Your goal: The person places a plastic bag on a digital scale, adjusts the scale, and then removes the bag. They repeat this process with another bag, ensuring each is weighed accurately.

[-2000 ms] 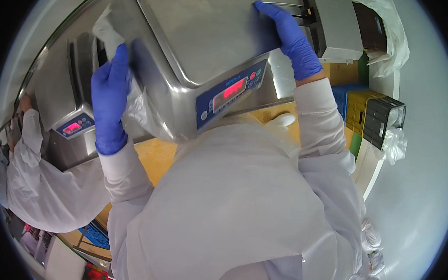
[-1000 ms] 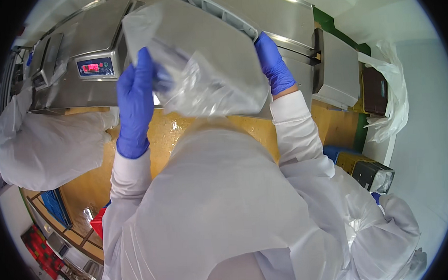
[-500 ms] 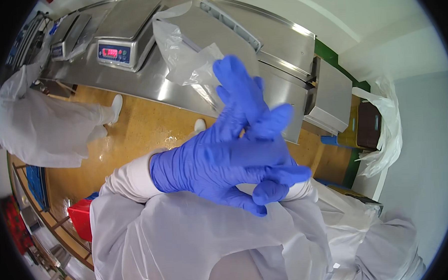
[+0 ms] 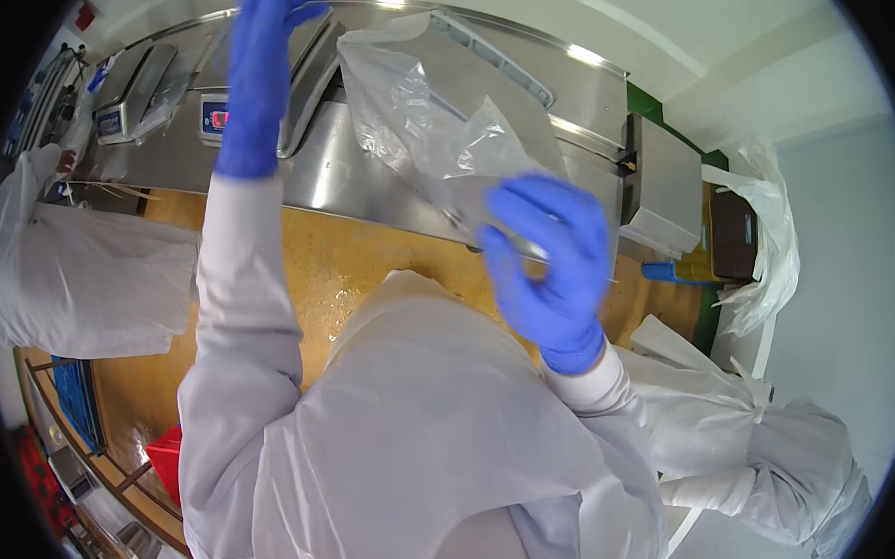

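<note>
My left hand, in a blue glove, reaches out over the tabletop scale and hides much of its display. Its fingertips are cut off by the top of the picture, but the fingers that show are stretched apart. Nearer to me, my right hand, gloved in blue too, hangs in front of the steel table with fingers loosely spread and nothing in them. Beyond it, a clear plastic bag lies over a large grey tray or bin on the table.
A second scale stands farther left, near a co-worker in white. Another person in white is at my lower right. A steel box adjoins the table's right end, with crates beyond. A red bin is at lower left.
My hands were pressed together with crossed fingers and have come apart. The left has gone forward and left over the scale; the right has drawn to the right.
</note>
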The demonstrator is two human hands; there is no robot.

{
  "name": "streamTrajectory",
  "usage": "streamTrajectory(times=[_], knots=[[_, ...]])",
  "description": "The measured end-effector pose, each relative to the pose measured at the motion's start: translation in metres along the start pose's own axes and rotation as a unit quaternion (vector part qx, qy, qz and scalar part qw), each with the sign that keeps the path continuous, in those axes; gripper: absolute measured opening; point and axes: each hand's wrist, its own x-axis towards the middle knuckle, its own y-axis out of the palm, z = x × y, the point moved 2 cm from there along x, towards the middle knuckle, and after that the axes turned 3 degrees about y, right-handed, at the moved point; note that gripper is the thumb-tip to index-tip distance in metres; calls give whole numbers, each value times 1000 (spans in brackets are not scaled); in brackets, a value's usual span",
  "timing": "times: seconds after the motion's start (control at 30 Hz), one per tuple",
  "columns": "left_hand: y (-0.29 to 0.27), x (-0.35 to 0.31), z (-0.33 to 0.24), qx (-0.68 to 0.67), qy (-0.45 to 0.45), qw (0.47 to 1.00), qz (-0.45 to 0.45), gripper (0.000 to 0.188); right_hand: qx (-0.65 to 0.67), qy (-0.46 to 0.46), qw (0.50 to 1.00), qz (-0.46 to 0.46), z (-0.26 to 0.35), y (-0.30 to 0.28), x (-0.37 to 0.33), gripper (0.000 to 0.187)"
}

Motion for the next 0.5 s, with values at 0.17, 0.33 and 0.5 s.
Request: streamTrajectory(times=[0.17, 0.33, 0.5], knots=[[-34, 6, 92, 140, -66, 967, 201, 62, -273, 27, 962, -10, -35, 45, 25, 45], [-43, -31, 67, 134, 10, 963, 233, 51, -204, 144, 968, 27, -77, 19, 35, 34], [0, -30, 38, 440, 146, 831, 308, 51, 13, 306, 952, 13, -101, -2, 66, 27]])
